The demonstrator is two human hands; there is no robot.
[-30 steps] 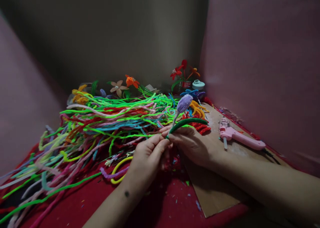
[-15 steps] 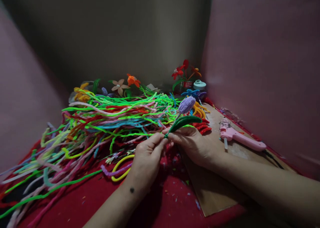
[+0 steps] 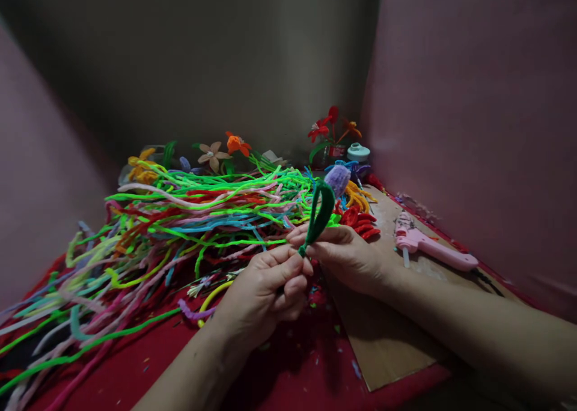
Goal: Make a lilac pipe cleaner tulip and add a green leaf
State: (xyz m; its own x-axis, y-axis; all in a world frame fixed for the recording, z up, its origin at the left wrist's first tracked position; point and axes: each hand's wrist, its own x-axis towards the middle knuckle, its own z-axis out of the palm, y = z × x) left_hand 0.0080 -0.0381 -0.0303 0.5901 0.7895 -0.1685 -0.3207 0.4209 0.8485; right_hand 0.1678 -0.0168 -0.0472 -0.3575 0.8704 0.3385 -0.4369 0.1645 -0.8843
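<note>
Between my two hands stands a pipe cleaner flower with a fuzzy purple head (image 3: 338, 181) and a looped dark green leaf (image 3: 323, 210) in front of it. My left hand (image 3: 277, 282) is closed in a pinch on the stem at the leaf's base. Close beside it, my right hand (image 3: 347, 256) grips the same flower with thumb and fingers at the foot of the leaf. Most of the stem is hidden by the leaf and fingers.
A heap of coloured pipe cleaners (image 3: 193, 213) spreads across the red cloth (image 3: 148, 363). On the right, a pink glue gun (image 3: 433, 246) lies on a brown board (image 3: 383, 351). Finished flowers (image 3: 214, 157) line the back, with red pieces (image 3: 360, 223) nearer.
The flower has turned in my fingers: the leaf, which pointed right, now stands upright and partly covers the purple head. My left hand has rolled, showing more of its curled fingers.
</note>
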